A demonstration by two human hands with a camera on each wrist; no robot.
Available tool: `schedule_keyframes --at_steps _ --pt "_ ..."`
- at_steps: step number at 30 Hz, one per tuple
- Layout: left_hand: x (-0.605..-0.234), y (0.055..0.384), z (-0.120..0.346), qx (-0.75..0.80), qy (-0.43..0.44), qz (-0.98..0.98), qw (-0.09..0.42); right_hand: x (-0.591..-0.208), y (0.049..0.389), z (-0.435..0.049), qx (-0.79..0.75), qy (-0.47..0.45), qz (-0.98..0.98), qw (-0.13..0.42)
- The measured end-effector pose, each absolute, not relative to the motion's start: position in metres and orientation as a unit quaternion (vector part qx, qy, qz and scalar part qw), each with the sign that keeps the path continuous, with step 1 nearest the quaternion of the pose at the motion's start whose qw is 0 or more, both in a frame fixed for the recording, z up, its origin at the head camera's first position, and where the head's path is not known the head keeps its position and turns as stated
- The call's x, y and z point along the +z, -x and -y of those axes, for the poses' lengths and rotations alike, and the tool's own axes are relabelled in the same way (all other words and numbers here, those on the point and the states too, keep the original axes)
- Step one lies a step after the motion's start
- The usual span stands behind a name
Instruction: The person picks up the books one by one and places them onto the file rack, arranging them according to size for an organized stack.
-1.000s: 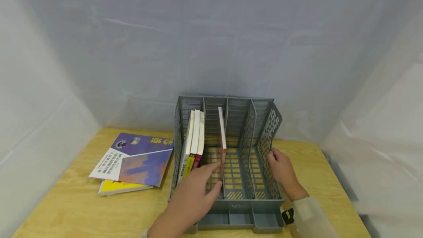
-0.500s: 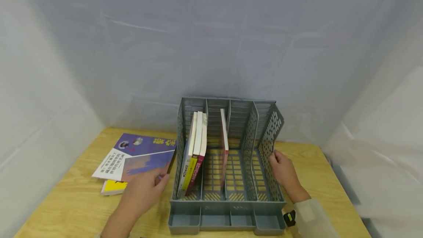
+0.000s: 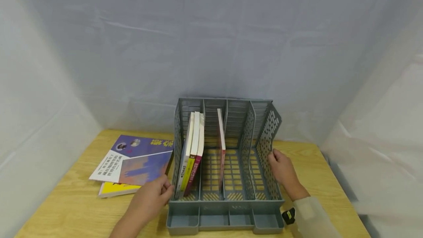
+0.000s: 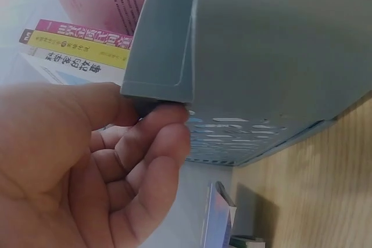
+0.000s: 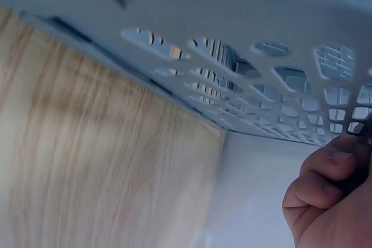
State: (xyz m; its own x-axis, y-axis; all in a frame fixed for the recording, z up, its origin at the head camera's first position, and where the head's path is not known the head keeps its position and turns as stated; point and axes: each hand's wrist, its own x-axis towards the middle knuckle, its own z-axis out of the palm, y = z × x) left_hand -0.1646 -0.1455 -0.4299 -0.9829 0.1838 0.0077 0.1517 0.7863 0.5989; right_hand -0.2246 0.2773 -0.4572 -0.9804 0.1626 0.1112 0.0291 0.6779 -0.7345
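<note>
A grey plastic file organizer [image 3: 228, 205] with upright dividers stands on the table. My left hand [image 3: 150, 197] pinches the front edge of its left side wall between thumb and curled fingers, as the left wrist view shows closely. On the opposite side, my right hand [image 3: 283, 170] grips the perforated right wall [image 5: 273, 85] with bent fingers. Several books [image 3: 191, 157] lean together in the leftmost slot, among them one with a yellow spine [image 4: 81, 47]. A thin pink-covered book [image 3: 221, 150] stands in the second slot, near its divider.
Left of the organizer, a purple booklet [image 3: 145, 161] lies over a yellow book [image 3: 117, 189] on the wooden table [image 3: 66, 194]. White sheeting [image 3: 211, 39] hangs behind and at both sides. A dark band [image 3: 289, 216] is at the right sleeve.
My left hand has moved from the pink book, leftward out of the organizer, and now holds its left wall. The right hand keeps its grip on the right wall.
</note>
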Motion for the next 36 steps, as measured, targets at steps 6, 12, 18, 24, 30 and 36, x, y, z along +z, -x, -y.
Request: schedule_keyframes --at_steps 6,12,18,24,30,36 --pt "-0.429 0.161 0.147 0.310 -0.080 -0.947 0.022 -0.453 0.226 -0.279 0.388 0.054 0.917 0.078" --pt "-0.426 0.161 0.150 0.334 -0.084 -0.938 0.048 -0.449 0.227 -0.282 0.367 0.043 0.926 0.081" --pt "-0.426 0.178 0.194 0.349 -0.072 -0.932 0.059 -0.448 0.224 -0.285 0.356 0.023 0.932 0.062" --pt "-0.440 0.205 0.270 0.274 0.083 -0.958 -0.026 -0.446 0.221 -0.294 0.360 0.021 0.930 0.077" --pt "-0.472 0.226 0.318 0.287 0.190 -0.939 0.023 -0.443 0.226 -0.297 0.358 0.005 0.929 0.095" --pt "-0.483 0.226 0.335 0.284 0.164 -0.943 0.057 -0.447 0.232 -0.290 0.363 0.014 0.927 0.091"
